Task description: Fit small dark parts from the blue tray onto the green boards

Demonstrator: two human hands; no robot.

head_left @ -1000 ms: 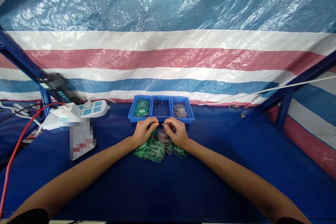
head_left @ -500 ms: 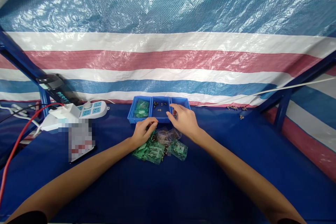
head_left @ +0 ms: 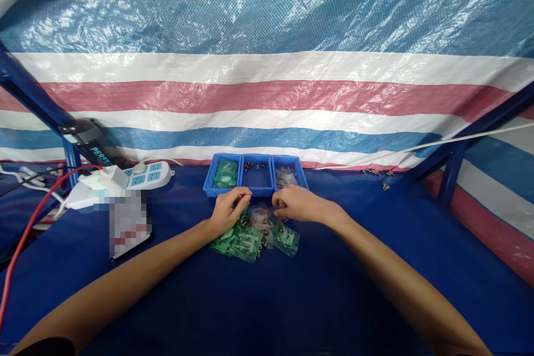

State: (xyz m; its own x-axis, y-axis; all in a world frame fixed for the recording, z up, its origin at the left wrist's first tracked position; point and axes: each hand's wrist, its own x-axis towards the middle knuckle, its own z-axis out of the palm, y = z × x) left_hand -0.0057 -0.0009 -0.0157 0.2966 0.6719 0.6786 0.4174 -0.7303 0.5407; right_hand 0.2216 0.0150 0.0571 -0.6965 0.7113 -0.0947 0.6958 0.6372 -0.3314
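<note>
My left hand (head_left: pixel 228 210) rests at the near edge of the bins, its thumb and fingers pinched together; anything between them is hidden. Under and beside it lie green plastic packets (head_left: pixel 242 242) with small pale parts inside. My right hand (head_left: pixel 298 204) is over the right side of the pile, fingers bent down and slightly apart, with nothing visible in them. Clear plastic bags (head_left: pixel 261 217) and loose small screws lie between the hands. Another green packet (head_left: pixel 285 238) sits just below my right hand.
Behind the hands stand three blue bins: the left bin (head_left: pixel 206 182) with green packets, the middle bin (head_left: pixel 257 181) with small screws, the right bin (head_left: pixel 303 178) with clear bags. A power strip (head_left: pixel 150 174), phone (head_left: pixel 130 225) and bottle (head_left: pixel 95 142) are left; loose screws (head_left: pixel 385 186) lie right.
My right hand has moved down and right, from above the middle and right bins to the pile. A small metal piece seen in the middle bin's centre no longer shows there. My left hand stays put.
</note>
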